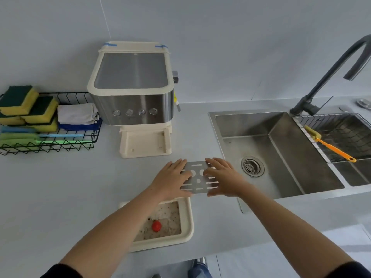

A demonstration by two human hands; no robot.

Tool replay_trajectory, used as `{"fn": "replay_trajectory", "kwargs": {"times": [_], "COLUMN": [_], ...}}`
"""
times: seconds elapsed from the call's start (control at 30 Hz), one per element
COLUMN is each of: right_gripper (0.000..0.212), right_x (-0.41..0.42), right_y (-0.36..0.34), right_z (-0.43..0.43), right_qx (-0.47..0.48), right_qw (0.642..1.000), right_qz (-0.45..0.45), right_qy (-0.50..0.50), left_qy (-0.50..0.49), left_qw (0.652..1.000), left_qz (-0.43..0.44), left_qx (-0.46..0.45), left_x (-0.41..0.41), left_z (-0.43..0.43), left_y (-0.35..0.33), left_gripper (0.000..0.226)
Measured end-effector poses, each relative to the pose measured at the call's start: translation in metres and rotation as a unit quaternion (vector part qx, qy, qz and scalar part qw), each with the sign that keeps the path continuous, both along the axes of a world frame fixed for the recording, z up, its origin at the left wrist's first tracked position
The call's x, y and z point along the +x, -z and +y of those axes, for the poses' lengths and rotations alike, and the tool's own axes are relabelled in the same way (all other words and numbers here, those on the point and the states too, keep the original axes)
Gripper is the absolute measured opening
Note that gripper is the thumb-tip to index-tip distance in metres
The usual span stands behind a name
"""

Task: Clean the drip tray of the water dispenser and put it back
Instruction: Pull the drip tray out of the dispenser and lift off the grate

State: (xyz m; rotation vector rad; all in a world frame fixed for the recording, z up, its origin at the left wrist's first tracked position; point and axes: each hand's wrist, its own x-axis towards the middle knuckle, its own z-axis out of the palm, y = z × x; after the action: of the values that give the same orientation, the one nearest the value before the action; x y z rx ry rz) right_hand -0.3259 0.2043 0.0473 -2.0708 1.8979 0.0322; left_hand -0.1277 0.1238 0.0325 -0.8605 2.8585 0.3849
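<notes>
The cream drip tray (pixel 187 227) lies on the counter near the front edge, its inside speckled with dirt and holding a red float (pixel 156 226). Its slotted metal grate (pixel 198 184) is off the tray, just beyond it. My left hand (pixel 170 178) holds the grate's left edge and my right hand (pixel 221 177) its right edge, fingers spread over the top. Whether the grate rests on the counter or hovers above it is unclear. The water dispenser (pixel 133 97) stands behind, its cream base (pixel 144 143) bare.
A wire basket (pixel 48 145) with sponges, cloths and brushes sits at the left. The steel sink (pixel 281 153) with a drain is at the right, a dark faucet (pixel 329 77) behind it. An orange-handled brush (pixel 331 146) lies on a wire rack over the second basin.
</notes>
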Motion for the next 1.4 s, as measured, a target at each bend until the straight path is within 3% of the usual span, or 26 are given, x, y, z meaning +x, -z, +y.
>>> {"fn": "replay_trajectory", "kwargs": {"times": [0.27, 0.67, 1.0, 1.2, 1.4], "right_gripper": [0.058, 0.063, 0.089, 0.096, 0.096], "right_x": [-0.051, -0.054, -0.048, -0.026, 0.015], "right_y": [0.034, 0.062, 0.056, 0.037, 0.026], "right_z": [-0.036, -0.054, -0.048, -0.028, 0.017], "right_qx": [0.027, 0.050, 0.127, 0.094, 0.060], "right_qw": [0.999, 0.993, 0.989, 0.995, 0.991], "right_qz": [-0.017, -0.073, 0.036, -0.025, -0.118], "right_qy": [-0.033, -0.072, -0.063, -0.029, 0.035], "left_qy": [-0.034, -0.042, -0.045, -0.119, -0.231], "left_qw": [0.999, 0.997, 0.989, 0.990, 0.968], "left_qz": [-0.016, -0.052, -0.140, -0.031, 0.055], "left_qx": [0.028, 0.032, 0.023, 0.076, 0.083], "left_x": [-0.049, -0.042, -0.039, -0.004, 0.075], "left_z": [-0.021, -0.033, -0.027, -0.017, 0.006], "left_y": [0.030, 0.050, 0.043, 0.017, 0.001], "left_gripper": [0.059, 0.061, 0.076, 0.078, 0.083]}}
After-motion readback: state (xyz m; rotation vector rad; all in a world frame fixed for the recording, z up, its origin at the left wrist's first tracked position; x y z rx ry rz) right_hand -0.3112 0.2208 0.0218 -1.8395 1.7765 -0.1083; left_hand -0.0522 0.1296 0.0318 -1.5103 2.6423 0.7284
